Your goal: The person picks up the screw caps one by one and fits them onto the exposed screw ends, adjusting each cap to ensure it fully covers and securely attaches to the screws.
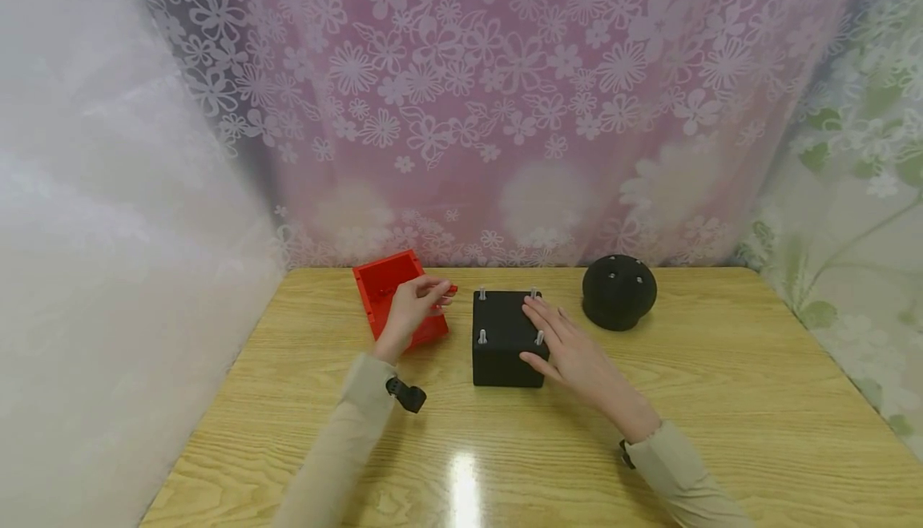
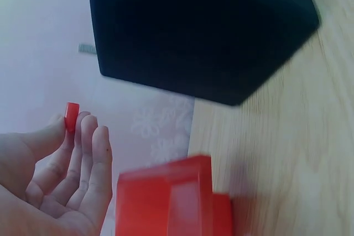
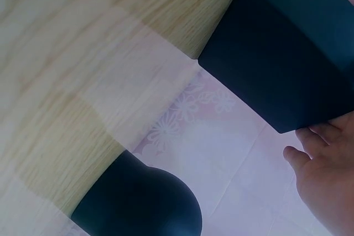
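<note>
Between thumb and fingertips my left hand (image 1: pixel 416 308) pinches a small red piece (image 2: pixel 71 116), held above the red bin (image 1: pixel 365 301). What kind of part it is cannot be made out. My right hand (image 1: pixel 577 352) rests on the right side of a black block (image 1: pixel 508 368), its fingers lying fairly straight over the top near the back right bolt (image 1: pixel 534 292). Several threaded bolts stand up from the block's corners, among them the front left bolt (image 1: pixel 482 336). In the right wrist view the hand (image 3: pixel 332 164) touches the block's edge.
A black round-topped piece (image 1: pixel 618 292) with small metal studs stands at the back right of the wooden table (image 1: pixel 288 424). More small red pieces (image 1: pixel 388 291) lie in the bin. A flowered curtain (image 1: pixel 505 111) hangs behind the table's far edge.
</note>
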`<move>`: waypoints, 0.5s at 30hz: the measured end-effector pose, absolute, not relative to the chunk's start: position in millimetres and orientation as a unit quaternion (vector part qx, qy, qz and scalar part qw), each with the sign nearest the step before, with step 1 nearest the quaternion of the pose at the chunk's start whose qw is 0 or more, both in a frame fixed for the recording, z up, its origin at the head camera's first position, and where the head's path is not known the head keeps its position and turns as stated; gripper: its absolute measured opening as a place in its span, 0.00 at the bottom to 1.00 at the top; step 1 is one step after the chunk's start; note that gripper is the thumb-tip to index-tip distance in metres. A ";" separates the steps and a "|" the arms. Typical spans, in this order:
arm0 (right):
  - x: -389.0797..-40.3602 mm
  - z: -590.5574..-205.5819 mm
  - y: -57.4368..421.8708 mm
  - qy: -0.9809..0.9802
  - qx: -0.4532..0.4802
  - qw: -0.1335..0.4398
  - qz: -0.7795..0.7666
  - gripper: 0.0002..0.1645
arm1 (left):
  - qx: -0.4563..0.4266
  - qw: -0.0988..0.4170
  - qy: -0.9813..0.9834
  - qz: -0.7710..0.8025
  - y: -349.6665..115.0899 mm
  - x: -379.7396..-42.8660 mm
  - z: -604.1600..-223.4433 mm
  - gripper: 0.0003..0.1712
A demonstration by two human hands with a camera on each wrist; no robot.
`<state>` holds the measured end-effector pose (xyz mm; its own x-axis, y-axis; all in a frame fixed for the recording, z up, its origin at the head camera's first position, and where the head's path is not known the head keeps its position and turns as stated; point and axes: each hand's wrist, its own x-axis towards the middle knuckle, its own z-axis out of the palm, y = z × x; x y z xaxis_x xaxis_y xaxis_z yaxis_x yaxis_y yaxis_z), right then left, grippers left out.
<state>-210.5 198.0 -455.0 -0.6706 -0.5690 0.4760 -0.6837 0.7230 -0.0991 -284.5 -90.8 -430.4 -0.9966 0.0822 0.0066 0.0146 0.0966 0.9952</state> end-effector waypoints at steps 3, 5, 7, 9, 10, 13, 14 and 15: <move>-210.8 -455.3 198.3 -0.904 0.347 0.211 0.137 0.47 | 0.038 0.029 0.732 0.680 -83.5 -282.1 -428.7 0.21; -211.3 -455.8 198.3 -0.903 0.348 0.212 0.139 0.47 | 0.040 0.029 0.729 0.683 -79.4 -281.0 -427.3 0.22; -211.8 -456.1 198.3 -0.902 0.348 0.214 0.142 0.47 | 0.044 0.029 0.723 0.689 -76.0 -281.1 -427.1 0.23; -212.1 -456.4 198.3 -0.901 0.349 0.216 0.142 0.47 | 0.047 0.027 0.721 0.691 -73.1 -281.1 -426.7 0.23; -212.4 -456.7 198.2 -0.900 0.349 0.217 0.143 0.47 | 0.049 0.027 0.721 0.691 -71.8 -280.9 -426.5 0.23; -212.7 -457.1 198.3 -0.900 0.350 0.218 0.142 0.47 | 0.052 0.025 0.720 0.691 -68.4 -280.4 -426.2 0.23; -212.7 -457.2 198.3 -0.900 0.350 0.217 0.142 0.47 | 0.052 0.024 0.722 0.689 -67.3 -279.9 -425.8 0.22; -212.7 -457.3 198.4 -0.901 0.349 0.217 0.142 0.47 | 0.053 0.024 0.722 0.689 -66.2 -279.5 -425.4 0.22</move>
<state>-212.7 198.4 -457.3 -0.6623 -0.5673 0.4894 -0.6905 0.7158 -0.1047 -279.5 -66.2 -425.4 -0.9933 0.1092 0.0384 0.0436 0.0450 0.9980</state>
